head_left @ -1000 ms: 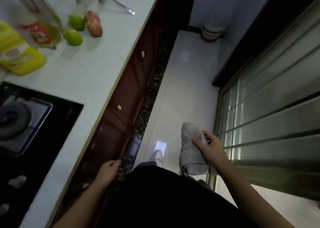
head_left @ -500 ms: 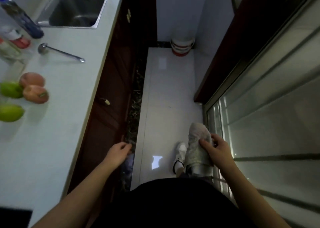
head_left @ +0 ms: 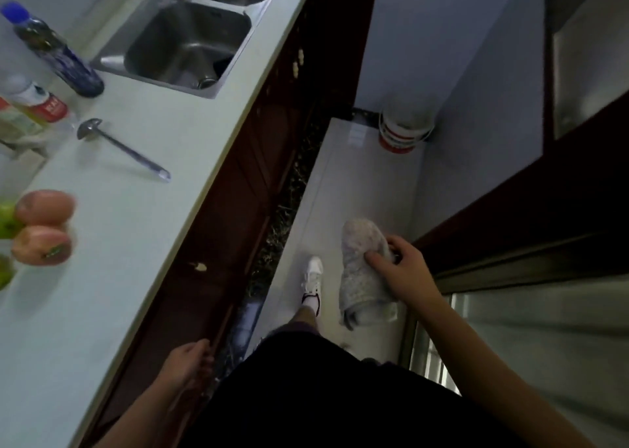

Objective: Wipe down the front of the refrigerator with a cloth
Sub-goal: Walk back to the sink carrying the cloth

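Observation:
A rolled grey-white cloth (head_left: 359,274) hangs in front of my waist, above the white floor. My right hand (head_left: 406,270) is shut on its right side, thumb across the top. My left hand (head_left: 189,367) hangs low beside the dark wooden cabinet fronts (head_left: 238,229), fingers loosely curled and holding nothing. A tall pale surface (head_left: 452,83) stands ahead at the end of the aisle; I cannot tell whether it is the refrigerator.
On my left runs a white counter (head_left: 163,161) with a steel sink (head_left: 190,45), a ladle (head_left: 126,153), bottles (head_left: 54,51) and fruit (head_left: 44,226). A white-and-red bucket (head_left: 403,131) stands at the aisle's far end. A glass sliding door (head_left: 551,352) lines my right.
I have walked forward along the counter: the stove left the view and the sink came in. My right hand keeps the cloth in front; my left hand dropped lower.

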`<state>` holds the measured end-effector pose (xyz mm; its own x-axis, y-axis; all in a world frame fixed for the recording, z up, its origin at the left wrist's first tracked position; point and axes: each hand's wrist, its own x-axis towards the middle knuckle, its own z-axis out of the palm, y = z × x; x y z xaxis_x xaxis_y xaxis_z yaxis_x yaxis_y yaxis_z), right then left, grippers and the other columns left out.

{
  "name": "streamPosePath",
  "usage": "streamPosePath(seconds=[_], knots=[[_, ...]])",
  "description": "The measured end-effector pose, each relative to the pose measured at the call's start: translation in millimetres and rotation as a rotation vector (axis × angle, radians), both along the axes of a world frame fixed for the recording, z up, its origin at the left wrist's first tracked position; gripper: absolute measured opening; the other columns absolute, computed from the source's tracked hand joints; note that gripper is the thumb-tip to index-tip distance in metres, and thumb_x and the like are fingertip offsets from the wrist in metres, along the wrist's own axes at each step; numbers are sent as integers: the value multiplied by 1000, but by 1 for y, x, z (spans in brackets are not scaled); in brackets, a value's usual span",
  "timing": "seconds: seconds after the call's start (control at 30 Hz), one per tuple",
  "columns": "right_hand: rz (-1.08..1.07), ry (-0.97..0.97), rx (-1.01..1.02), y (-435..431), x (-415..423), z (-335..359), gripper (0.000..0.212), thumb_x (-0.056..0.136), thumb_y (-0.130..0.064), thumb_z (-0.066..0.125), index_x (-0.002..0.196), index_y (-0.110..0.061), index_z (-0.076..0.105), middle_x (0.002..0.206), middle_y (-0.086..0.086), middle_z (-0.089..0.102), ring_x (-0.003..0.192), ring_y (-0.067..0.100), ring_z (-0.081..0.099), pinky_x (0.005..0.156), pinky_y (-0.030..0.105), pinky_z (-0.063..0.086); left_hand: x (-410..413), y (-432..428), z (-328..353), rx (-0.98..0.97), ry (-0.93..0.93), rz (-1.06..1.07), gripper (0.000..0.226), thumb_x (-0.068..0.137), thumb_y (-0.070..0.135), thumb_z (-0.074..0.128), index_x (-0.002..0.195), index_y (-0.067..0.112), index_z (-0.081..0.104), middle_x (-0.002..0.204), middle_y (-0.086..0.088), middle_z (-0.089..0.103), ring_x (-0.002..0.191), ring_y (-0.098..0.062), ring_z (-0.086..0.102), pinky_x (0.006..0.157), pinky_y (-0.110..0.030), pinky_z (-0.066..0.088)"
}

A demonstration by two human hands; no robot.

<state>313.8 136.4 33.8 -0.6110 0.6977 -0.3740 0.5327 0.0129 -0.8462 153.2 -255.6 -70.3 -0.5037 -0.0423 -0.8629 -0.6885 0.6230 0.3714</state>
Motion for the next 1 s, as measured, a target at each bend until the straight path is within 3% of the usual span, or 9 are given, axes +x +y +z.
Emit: streamPosePath(seconds=[0.07, 0.13, 0.2, 0.33, 0.53, 0.67, 0.77, 0.9, 1.0], knots=[[-21, -29, -2, 35, -25, -8, 33, 86, -25, 78, 116, -15, 68, 102, 2, 68, 90, 15, 64, 76, 24, 48, -32, 38, -11, 22, 16, -37, 27, 103, 15, 51, 79, 6, 60, 67, -10, 57, 52, -19, 53, 51, -24, 44], [-56, -63, -12, 69, -47, -15, 36, 86, -28, 79, 117, -14, 68, 105, 4, 70, 94, 20, 66, 80, 31, 52, -73, 86, -23, 25, 36, -132, 33, 103, 10, 50, 72, 4, 60, 58, -9, 58, 47, -18, 52, 43, -19, 41], [-98, -76, -13, 97, -67, -15, 35, 86, -28, 79, 116, -14, 69, 105, 5, 71, 95, 21, 67, 86, 35, 55, -111, 142, -24, 34, 68, -270, 36, 103, 12, 52, 69, 6, 62, 54, -7, 61, 50, -20, 56, 48, -22, 45], [-122, -73, -32, 149, -110, -8, 25, 87, -20, 77, 110, -14, 69, 96, 0, 69, 84, 12, 64, 74, 18, 50, -177, 262, 15, 83, 153, -614, 30, 99, 23, 58, 75, 8, 67, 69, -10, 69, 65, -24, 64, 70, -38, 53], [-58, -93, -6, 235, -188, -18, 25, 85, -19, 79, 107, -12, 69, 100, 6, 71, 92, 22, 66, 79, 28, 51, -247, 391, 54, 101, 366, -796, 26, 98, 35, 58, 89, 14, 72, 86, -5, 74, 83, -20, 69, 81, -36, 53], [120, -80, -22, 294, -267, -16, 16, 89, -22, 75, 102, -19, 67, 92, -5, 67, 87, 16, 63, 74, 30, 48, -278, 411, 44, 83, 343, -586, 28, 93, 42, 57, 86, 19, 71, 82, -2, 76, 76, -19, 73, 80, -41, 57], [321, -93, -56, 326, -329, -9, 16, 91, -21, 73, 104, -22, 65, 94, -9, 65, 89, 13, 63, 77, 33, 52, -275, 402, 40, 23, 281, -352, 30, 99, 32, 56, 84, 10, 71, 83, -8, 76, 76, -24, 72, 80, -41, 56], [637, -100, -24, 338, -402, -3, 22, 92, -27, 71, 113, -21, 68, 98, -6, 68, 90, 11, 65, 71, 26, 52, -239, 370, 35, -42, 190, 24, 32, 100, 22, 57, 78, 2, 67, 79, -15, 72, 63, -22, 62, 71, -40, 52], [860, -119, -30, 326, -451, 4, 24, 93, -31, 71, 116, -23, 67, 101, -3, 69, 92, 16, 67, 75, 35, 56, -207, 354, 35, -56, 130, 320, 33, 101, 23, 55, 73, 10, 66, 79, -15, 69, 61, -23, 60, 61, -36, 46]])
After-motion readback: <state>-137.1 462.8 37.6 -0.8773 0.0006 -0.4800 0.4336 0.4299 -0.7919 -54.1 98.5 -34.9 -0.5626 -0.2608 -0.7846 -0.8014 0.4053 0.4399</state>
